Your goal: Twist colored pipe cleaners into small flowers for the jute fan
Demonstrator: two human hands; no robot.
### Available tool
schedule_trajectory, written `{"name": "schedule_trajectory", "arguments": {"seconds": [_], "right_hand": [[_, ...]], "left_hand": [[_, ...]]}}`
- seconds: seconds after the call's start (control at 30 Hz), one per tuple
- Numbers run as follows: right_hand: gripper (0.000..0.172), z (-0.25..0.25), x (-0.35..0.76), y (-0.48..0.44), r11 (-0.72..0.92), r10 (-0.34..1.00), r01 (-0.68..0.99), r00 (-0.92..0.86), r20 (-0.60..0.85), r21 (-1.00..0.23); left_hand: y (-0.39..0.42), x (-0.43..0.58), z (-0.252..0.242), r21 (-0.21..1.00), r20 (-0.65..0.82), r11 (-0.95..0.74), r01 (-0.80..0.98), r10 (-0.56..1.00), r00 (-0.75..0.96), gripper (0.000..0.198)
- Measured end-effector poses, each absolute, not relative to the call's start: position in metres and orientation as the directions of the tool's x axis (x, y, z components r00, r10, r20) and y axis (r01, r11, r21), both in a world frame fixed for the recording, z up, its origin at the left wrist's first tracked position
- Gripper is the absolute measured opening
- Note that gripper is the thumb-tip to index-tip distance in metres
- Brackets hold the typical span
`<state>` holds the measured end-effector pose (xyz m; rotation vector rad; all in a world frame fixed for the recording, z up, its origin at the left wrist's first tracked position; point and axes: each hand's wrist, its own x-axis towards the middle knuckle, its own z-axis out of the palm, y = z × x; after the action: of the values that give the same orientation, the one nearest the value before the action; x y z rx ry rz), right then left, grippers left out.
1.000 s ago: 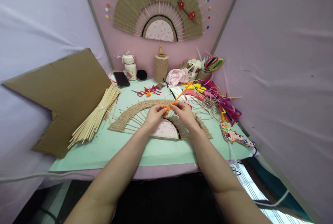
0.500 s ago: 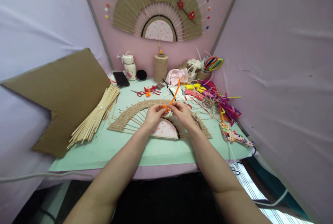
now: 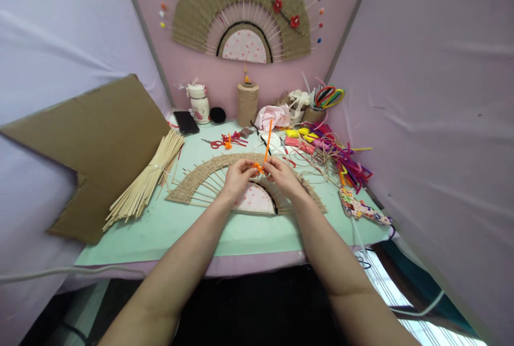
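Observation:
Between my hands is an orange pipe cleaner (image 3: 269, 140), one end bent into small loops and the other standing up straight. My left hand (image 3: 240, 177) pinches the looped part at its left side. Fingers of my right hand (image 3: 280, 173) are closed on the pipe cleaner near the base of its straight end. Both hands are above a woven twine fan (image 3: 204, 179) with stick ribs and a dotted pink half-round (image 3: 257, 199) at its centre. The fingertips partly hide the looped shape.
A bundle of thin sticks (image 3: 146, 182) and cut cardboard (image 3: 92, 148) lie left. Red scissors (image 3: 216, 144), a twine spool (image 3: 248, 105) and a phone (image 3: 186, 121) are behind. Purple and pink pipe cleaners (image 3: 353, 166) and a cloth-covered glue gun (image 3: 363, 208) lie right.
The straight end of the orange pipe cleaner has swung slightly left and stands more upright. Both hands keep nearly the same place.

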<state>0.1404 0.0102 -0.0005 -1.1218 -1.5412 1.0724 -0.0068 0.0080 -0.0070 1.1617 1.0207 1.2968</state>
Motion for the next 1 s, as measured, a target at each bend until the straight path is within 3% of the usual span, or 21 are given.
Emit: {"name": "schedule_trajectory", "arguments": {"seconds": [0.13,0.3,0.4,0.67,0.83,1.0], "right_hand": [[0.017,0.0,0.146,0.012,0.247,0.957,0.294,-0.223,0.185,-0.923],[0.017,0.001,0.152,0.011,0.356,0.92,0.472,-0.33,0.212,-0.806],[0.019,0.002,0.153,0.009,0.406,0.885,0.496,-0.423,0.195,-0.767],[0.022,0.006,0.159,0.009,0.432,0.823,0.44,-0.55,0.144,-0.787],[0.025,0.009,0.158,0.009,0.364,0.9,0.435,-0.392,0.191,-0.824],[0.024,0.004,0.15,0.01,0.353,0.922,0.345,-0.289,0.259,-0.87]], "left_hand": [[0.009,-0.008,-0.012,0.994,0.091,-0.086,-0.061,0.993,0.076,0.014],[0.009,-0.011,-0.018,0.935,0.247,-0.273,0.225,0.959,0.137,0.009],[0.008,-0.011,-0.016,0.908,0.279,-0.319,0.273,0.944,0.176,0.012],[0.006,-0.007,-0.013,0.971,0.159,-0.19,0.142,0.966,0.206,0.012],[0.006,-0.01,-0.007,0.994,0.111,-0.111,-0.005,0.99,0.088,0.014],[0.009,-0.013,-0.008,0.979,0.036,-0.013,-0.202,0.993,0.112,0.024]]}}
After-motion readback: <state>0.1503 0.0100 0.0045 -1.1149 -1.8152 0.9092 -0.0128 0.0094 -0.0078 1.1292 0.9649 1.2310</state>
